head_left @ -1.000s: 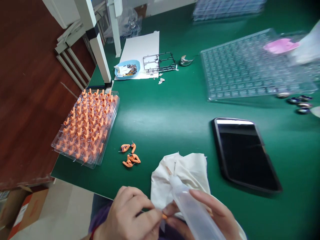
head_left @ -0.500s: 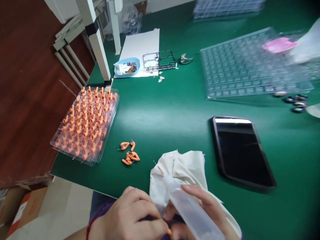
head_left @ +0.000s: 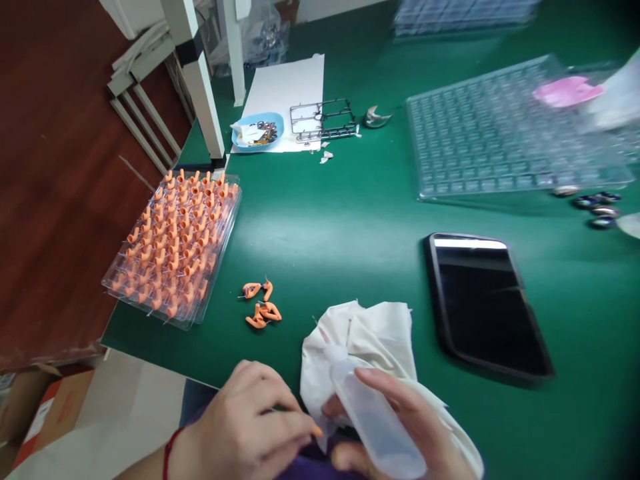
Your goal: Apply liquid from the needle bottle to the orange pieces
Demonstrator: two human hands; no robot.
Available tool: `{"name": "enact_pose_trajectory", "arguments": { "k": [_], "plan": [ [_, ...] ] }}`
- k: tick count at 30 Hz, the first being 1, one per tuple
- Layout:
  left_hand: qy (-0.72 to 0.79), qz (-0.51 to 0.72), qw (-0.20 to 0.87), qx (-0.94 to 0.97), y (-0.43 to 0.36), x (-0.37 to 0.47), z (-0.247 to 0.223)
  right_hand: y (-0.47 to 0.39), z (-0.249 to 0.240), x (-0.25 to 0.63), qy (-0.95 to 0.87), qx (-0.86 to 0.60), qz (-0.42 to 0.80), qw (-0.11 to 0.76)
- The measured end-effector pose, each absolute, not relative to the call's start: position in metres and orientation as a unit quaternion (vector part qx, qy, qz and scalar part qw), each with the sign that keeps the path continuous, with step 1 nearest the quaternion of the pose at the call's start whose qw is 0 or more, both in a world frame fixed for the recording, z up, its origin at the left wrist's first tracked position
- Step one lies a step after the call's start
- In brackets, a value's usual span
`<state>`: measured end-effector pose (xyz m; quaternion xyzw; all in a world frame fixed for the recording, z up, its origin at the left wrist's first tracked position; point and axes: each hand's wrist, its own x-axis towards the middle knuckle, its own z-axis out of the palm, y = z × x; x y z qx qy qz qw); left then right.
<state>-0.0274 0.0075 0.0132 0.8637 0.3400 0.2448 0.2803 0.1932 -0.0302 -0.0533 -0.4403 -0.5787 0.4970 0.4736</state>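
Note:
My left hand [head_left: 253,420], a red band at its wrist, is closed in a pinch at the bottom centre. A small orange piece [head_left: 317,431] pokes out at its fingertips; most of it is hidden. Opposite it, my right hand [head_left: 415,413] is wrapped round a translucent squeeze bottle [head_left: 375,420], whose thin tip points up and left. Beneath the bottle lies a crumpled white cloth [head_left: 385,333], partly under my right hand. Several loose orange curved pieces [head_left: 263,313] with thin wires rest on the green table, beyond my left hand.
A clear tray [head_left: 173,253] full of orange pieces stands at the left table edge. The phone [head_left: 490,307] lies right of the cloth. Farther back are a blue dish [head_left: 257,133], a black frame [head_left: 325,120], and an empty-looking clear tray [head_left: 500,133]. A white post [head_left: 200,87] rises at the left.
My left hand has drawn away to the left from my right hand, the orange piece still in its fingertips. The bottle stays in my right hand. The view has shifted slightly.

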Motion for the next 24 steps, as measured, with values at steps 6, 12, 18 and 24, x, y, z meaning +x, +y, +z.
{"name": "enact_pose_trajectory", "arguments": {
  "k": [6, 12, 18, 24],
  "plan": [
    [0.416, 0.260, 0.213, 0.845, 0.002, -0.031, -0.004, -0.026, -0.063, 0.182, -0.610, -0.452, 0.418, 0.499],
    [0.413, 0.267, 0.182, 0.851, 0.002, -0.022, -0.006, -0.028, -0.053, 0.181, -0.572, -0.489, 0.419, 0.509],
    [0.383, 0.280, 0.194, 0.859, -0.003, -0.018, -0.008, -0.032, -0.058, 0.175, -0.566, -0.522, 0.395, 0.501],
    [0.393, 0.307, 0.194, 0.845, -0.003, -0.022, 0.002, -0.030, -0.062, 0.187, -0.557, -0.544, 0.399, 0.484]
  ]
}}
